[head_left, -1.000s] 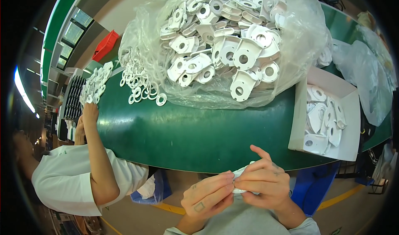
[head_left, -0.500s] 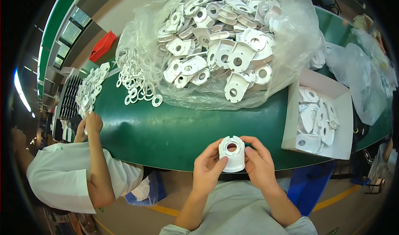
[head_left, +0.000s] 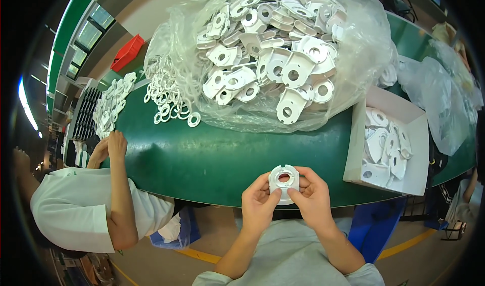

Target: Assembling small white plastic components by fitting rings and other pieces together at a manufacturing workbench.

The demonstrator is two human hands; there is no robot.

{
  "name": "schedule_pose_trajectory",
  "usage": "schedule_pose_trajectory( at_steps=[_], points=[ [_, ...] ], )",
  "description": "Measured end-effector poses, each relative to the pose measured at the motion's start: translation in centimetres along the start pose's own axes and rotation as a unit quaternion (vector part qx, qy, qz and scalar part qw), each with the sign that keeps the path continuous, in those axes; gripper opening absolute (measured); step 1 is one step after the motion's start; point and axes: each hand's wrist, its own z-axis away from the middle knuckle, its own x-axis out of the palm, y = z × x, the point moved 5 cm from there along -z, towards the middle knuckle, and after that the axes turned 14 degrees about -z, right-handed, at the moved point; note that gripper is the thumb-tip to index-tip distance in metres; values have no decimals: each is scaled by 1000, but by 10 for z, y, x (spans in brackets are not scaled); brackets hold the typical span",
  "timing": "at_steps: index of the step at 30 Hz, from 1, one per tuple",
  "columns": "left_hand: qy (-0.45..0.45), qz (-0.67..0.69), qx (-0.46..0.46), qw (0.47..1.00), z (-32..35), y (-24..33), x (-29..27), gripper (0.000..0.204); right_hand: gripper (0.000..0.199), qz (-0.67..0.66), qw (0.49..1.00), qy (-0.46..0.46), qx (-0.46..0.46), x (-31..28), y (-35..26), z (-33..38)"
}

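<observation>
Between my two hands I hold one white plastic housing part (head_left: 284,185), rounded at the top with a round hole through it. My left hand (head_left: 258,202) is closed on its left side, thumb on the front face. On the right side my right hand (head_left: 313,200) grips it the same way, its thumb also pressed on the face below the hole. The fingers behind the part are mostly hidden. It is held upright just over the near edge of the green table (head_left: 227,159).
A large clear plastic bag (head_left: 353,74) full of similar white parts covers the table's far side. White rings (head_left: 194,119) lie left of it. A cardboard box (head_left: 356,154) with white parts stands at right. A co-worker (head_left: 86,205) works at left near a red bin (head_left: 127,52).
My right thumb has moved inward onto the part's front face, and both thumbs now press there. The part looks tilted and shorter to view than before.
</observation>
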Motion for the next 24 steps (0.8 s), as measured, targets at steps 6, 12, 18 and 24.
schedule_pose_trajectory(
  at_steps=[6, 12, 18, 24],
  points=[
    [0, 3, 1, 1000, -5, 0, -6, 35, 37, -209, 976, 34, 44, -1, 7, -9],
    [110, -56, 134, 983, 39, 55, -3, 24, 18, -195, 973, -52, -109, -20, -10, -5],
    [-285, -36, 117, 951, 71, 66, 55, 40, 16, 226, 956, -171, -74, 41, -47, -4],
    [-175, -101, 108, 973, 61, 51, 54, 33, 13, 462, 866, -163, -95, 62, -38, -39]
  ],
)
